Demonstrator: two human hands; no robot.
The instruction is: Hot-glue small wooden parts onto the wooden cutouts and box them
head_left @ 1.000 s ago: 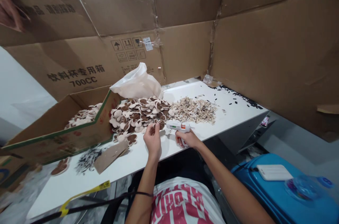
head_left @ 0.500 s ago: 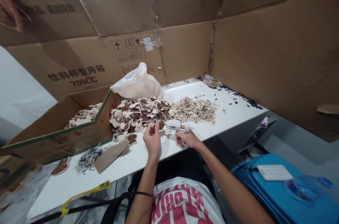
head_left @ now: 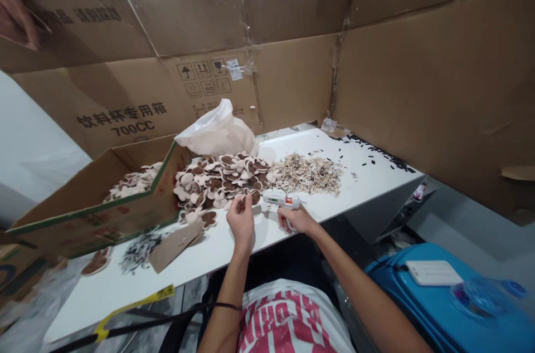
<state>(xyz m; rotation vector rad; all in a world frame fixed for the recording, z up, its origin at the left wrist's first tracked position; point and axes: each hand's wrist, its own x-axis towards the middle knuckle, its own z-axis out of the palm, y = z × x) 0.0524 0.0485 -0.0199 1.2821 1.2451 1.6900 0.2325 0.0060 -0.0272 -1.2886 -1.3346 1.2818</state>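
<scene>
My left hand (head_left: 241, 225) pinches a brown felt piece with a pale edge (head_left: 255, 196) between thumb and fingers. Wrapped round the handle of a white glue gun (head_left: 282, 199) is my right hand (head_left: 295, 219). The gun's nozzle points left and meets the felt piece or stops just short of it; I cannot tell which. Behind my left hand lies a heap of brown and cream felt pieces (head_left: 221, 177). A pile of small pale clip-like pieces (head_left: 311, 173) spreads behind the glue gun.
An open cardboard box (head_left: 137, 211) with pale pieces stands at left, beside a white plastic bag (head_left: 221, 133). Tall cardboard (head_left: 292, 74) walls the white table (head_left: 234, 258). Black bits (head_left: 376, 152) lie far right. A blue case (head_left: 438, 297) carries a bottle (head_left: 480, 294). Another person's hand (head_left: 16, 16) shows upper left.
Almost nothing differs. Both hands keep their places, with the felt piece and the glue gun still together; the whole view has shifted very slightly.
</scene>
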